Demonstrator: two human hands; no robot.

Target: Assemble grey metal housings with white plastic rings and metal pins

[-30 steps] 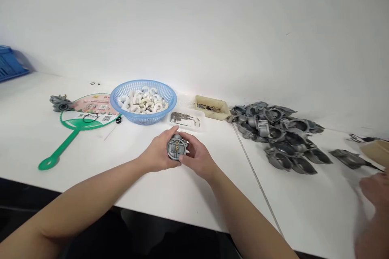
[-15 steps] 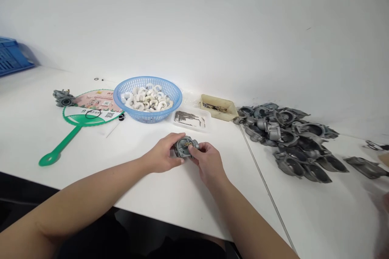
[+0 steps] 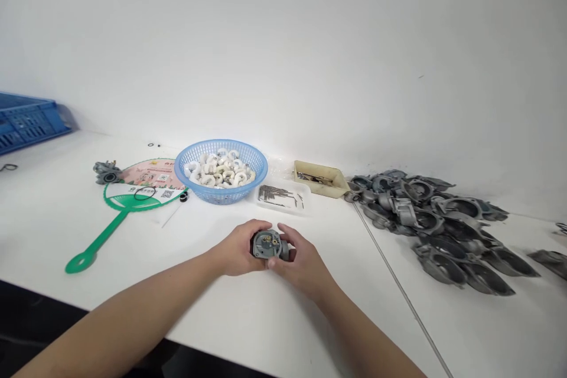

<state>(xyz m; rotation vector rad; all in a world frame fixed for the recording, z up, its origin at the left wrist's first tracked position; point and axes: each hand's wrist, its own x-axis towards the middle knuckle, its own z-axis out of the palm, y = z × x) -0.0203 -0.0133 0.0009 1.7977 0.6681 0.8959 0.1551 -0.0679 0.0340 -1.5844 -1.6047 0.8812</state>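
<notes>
Both hands, the left hand [image 3: 240, 250] and the right hand [image 3: 303, 267], close narrowly around a die-cast carburetor body [image 3: 267, 244], its brass jets facing up. The body sits at lower center, above the white table [image 3: 133, 283] and near its front edge, with open table on either side of the 2 hands. Ahead, well clear of the fingers, are a blue plastic basket [image 3: 221, 146] of white rings and a clear tray [image 3: 283, 198] of metal pins. A pile of cast metal housings [image 3: 425, 212] fills the right side, and a blue crate [image 3: 31, 121] stands at far left.
</notes>
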